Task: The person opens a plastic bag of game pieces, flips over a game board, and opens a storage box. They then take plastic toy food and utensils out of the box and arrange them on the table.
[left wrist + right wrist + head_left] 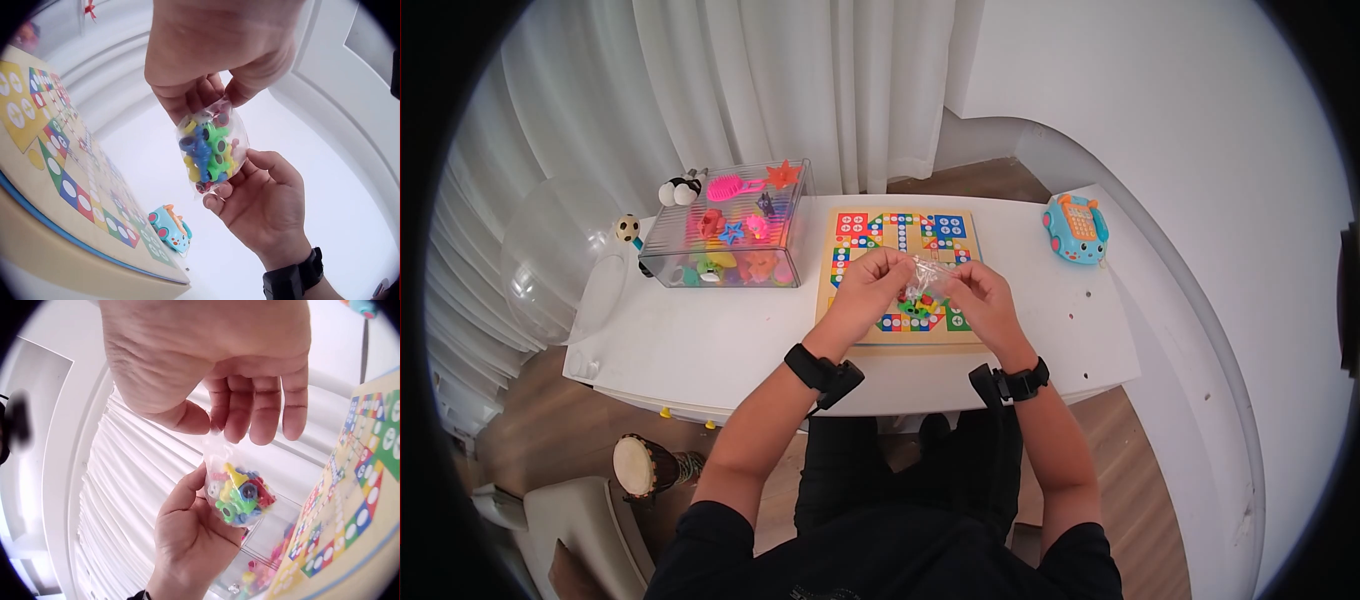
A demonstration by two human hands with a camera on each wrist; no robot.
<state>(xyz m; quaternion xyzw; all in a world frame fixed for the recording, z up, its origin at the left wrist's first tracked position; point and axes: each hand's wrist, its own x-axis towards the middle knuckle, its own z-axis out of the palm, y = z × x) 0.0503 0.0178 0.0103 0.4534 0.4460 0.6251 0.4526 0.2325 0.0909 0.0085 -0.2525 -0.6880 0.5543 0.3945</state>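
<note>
A small clear plastic bag of game pawns (pixel 918 306) hangs over the ludo board (pixel 868 268) in the head view. My left hand (pixel 865 298) pinches one side of its top, and my right hand (pixel 988 305) pinches the other. Green, blue, yellow and red pawns (pixel 212 153) show through the plastic in the left wrist view, bunched low in the bag. Seen from the right wrist, the right thumb and forefinger (pixel 212 422) meet at the bag's upper corner, its other fingers loosely bent.
On the white table (pixel 1040 335), a clear plastic box (pixel 725 235) with colourful toys in and on it stands at the left. A toy telephone (pixel 1076 230) sits at the right. A hand drum (pixel 640 468) is on the floor at the lower left.
</note>
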